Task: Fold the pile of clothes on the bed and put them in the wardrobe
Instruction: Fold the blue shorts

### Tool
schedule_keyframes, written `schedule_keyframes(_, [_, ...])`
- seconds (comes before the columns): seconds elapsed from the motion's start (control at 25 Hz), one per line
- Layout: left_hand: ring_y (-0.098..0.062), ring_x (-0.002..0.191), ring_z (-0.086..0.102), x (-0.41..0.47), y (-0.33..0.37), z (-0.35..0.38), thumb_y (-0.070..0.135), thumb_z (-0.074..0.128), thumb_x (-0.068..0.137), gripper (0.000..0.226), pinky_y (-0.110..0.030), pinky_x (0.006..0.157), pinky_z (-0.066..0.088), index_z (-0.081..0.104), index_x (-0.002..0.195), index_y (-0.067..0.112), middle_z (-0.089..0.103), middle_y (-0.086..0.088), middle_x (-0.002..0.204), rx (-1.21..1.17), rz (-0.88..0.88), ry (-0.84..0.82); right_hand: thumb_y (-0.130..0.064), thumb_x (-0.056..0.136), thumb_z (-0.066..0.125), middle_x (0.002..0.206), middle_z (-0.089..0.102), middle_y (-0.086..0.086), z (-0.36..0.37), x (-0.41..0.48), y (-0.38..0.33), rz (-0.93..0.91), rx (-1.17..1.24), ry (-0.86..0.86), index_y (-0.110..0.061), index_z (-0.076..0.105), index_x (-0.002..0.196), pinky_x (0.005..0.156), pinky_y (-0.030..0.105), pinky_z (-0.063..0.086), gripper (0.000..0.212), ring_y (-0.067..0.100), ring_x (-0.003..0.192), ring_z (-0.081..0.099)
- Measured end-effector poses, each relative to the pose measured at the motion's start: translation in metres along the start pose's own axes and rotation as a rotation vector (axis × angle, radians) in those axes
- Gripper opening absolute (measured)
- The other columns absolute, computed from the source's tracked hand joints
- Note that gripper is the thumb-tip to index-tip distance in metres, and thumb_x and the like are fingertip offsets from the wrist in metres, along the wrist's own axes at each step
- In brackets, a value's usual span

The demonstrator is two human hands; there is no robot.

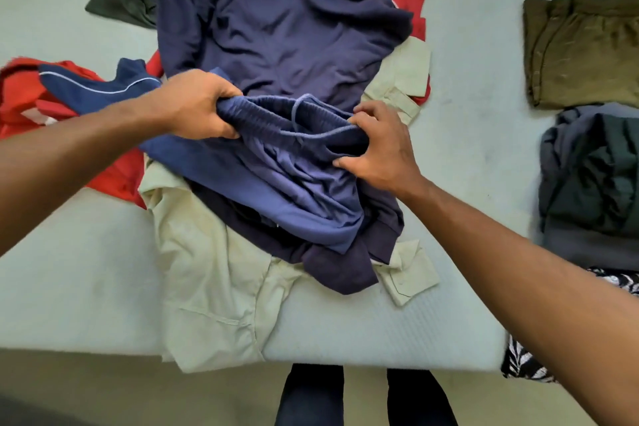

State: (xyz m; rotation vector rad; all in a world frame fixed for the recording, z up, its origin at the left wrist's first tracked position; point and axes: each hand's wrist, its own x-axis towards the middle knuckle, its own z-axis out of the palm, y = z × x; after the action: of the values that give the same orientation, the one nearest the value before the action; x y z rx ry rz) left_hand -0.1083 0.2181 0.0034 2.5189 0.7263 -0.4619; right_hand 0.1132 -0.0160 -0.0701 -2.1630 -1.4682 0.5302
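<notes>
Closest to the viewer, the right forearm [518, 270] and left forearm [69, 156] reach in from the lower sides over a pale bed [69, 270]. The left grip [200, 104], a bare hand, has its fingers curled tight round one bunched end of an elastic waistband [266, 114]. The right grip [377, 145] pinches the other end between thumb and curled fingers. A loose drawstring [304, 124] loops between them.

The waistband belongs to a blue garment [276, 190], either shorts or trousers; which one cannot be told. It lies crumpled on top of the unfolded pile in the middle of the bed. Under it are a darker navy garment [276, 21], a cream shirt [207, 270] hanging over the bed's near edge, and red clothing [114, 176].

Judging by its soft creases, the blue garment is light, limp knit cloth. It will likely sag and slide without support. The ribbed waistband looks like the firmest part, so its two ends are sensible places to hold while shaking the garment flat. The drawstring could snag or pull through.

To the right, well apart from the pile, lie a folded olive garment [584, 48] and a grey and dark green stack [587, 183].
</notes>
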Motion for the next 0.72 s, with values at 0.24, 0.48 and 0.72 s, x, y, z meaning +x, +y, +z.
schedule_keyframes(0.24, [-0.029,0.066,0.049,-0.026,-0.022,0.009,0.032,0.087,0.068,0.029,-0.039,0.064,0.042,0.064,0.076,0.018,0.052,0.0,0.063,0.007,-0.13,0.109,-0.031,0.079,0.069,0.095,0.073,0.002,0.023,0.018,-0.017,0.2,-0.034,-0.109,-0.022,0.066,0.099,0.072,0.038,0.049,0.022,0.031,0.094,0.066])
schedule_keyframes(0.48, [-0.029,0.064,0.053,-0.041,0.001,-0.006,0.05,0.077,0.067,0.04,-0.037,0.061,0.04,0.061,0.072,0.014,0.053,-0.001,0.06,-0.17,-0.071,0.244,-0.027,0.079,0.071,0.078,0.068,-0.005,-0.06,0.038,-0.02,0.173,0.07,0.092,-0.021,0.075,0.094,0.068,0.028,0.045,0.017,0.017,0.078,0.066])
schedule_keyframes(0.72, [-0.005,0.057,0.061,-0.034,0.026,-0.022,0.041,0.088,0.07,0.027,-0.024,0.051,0.044,0.066,0.076,0.027,0.065,0.011,0.063,-0.352,-0.141,-0.027,-0.009,0.069,0.092,0.092,0.074,-0.003,-0.154,0.014,-0.014,0.302,0.372,-0.428,-0.018,0.074,0.11,0.08,0.033,0.057,0.046,0.01,0.083,0.068])
